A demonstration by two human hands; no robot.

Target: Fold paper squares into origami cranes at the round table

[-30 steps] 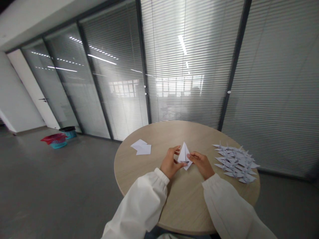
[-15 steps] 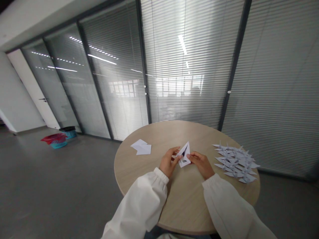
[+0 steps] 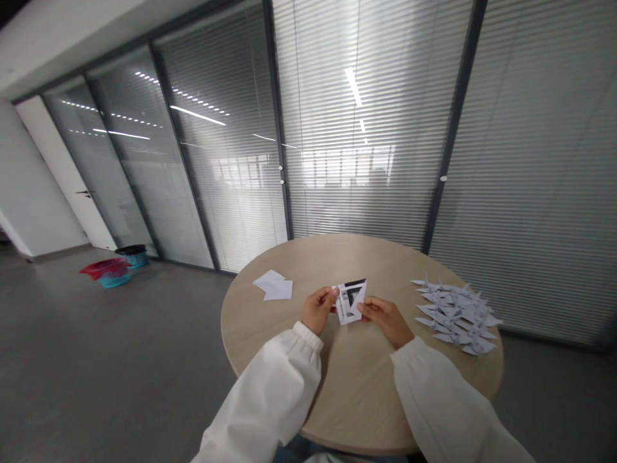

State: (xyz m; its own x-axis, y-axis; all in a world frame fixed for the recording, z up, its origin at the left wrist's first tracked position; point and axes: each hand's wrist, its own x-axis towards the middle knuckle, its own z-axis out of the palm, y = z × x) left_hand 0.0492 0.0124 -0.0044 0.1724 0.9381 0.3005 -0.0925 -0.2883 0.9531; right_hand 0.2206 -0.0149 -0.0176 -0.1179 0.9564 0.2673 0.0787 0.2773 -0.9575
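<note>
A partly folded piece of paper [image 3: 348,303], white with dark print on its inner side, is held up over the middle of the round table [image 3: 357,399]. My left hand [image 3: 319,310] pinches its left edge, thumb in front. On the opposite side, my right hand [image 3: 385,316] grips the lower right edge between thumb and fingers. The right flap still lies folded over, while the left part is spread and shows the print. Fingers behind the paper are partly hidden.
Several folded paper cranes [image 3: 457,315] sit in a cluster at the table's right. White paper sheets [image 3: 274,285] lie on the left side. Behind the table runs a glass partition with blinds [image 3: 366,193]. Two lined bins [image 3: 113,276] stand on the floor at far left.
The left flap of the paper has been opened outward, exposing the printed inner side. My left hand has moved slightly left and up with that edge; my right hand has barely moved.
</note>
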